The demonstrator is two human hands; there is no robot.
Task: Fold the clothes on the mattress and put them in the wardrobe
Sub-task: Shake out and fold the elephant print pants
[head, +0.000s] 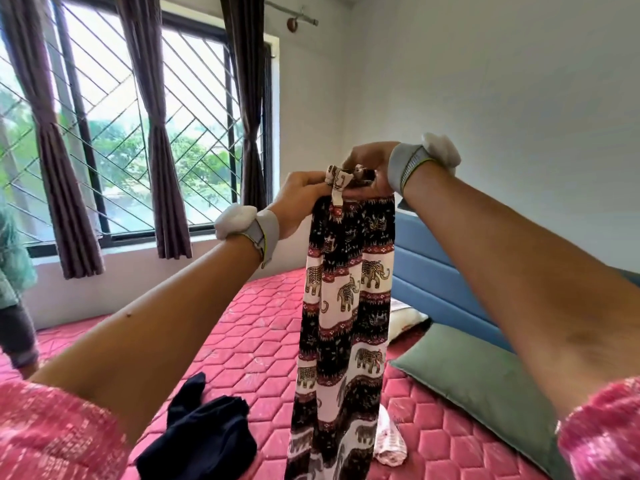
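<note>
An elephant-print garment (pixel 343 313) in black, white and red hangs in a long narrow column above the pink quilted mattress (pixel 256 341). My left hand (pixel 299 199) grips its top edge on the left. My right hand (pixel 367 171) pinches the same top edge beside it, and a white drawstring loop sticks up between them. A dark navy garment (pixel 204 431) lies crumpled on the mattress at lower left. A small white patterned piece of cloth (pixel 389 441) lies behind the hanging garment at lower right. The wardrobe is out of view.
A green pillow (pixel 485 386) and a white pillow (pixel 407 317) lie against the blue headboard (pixel 436 271) on the right. A barred window with brown curtains (pixel 162 161) fills the left wall. Another person (pixel 14 292) stands at the far left edge.
</note>
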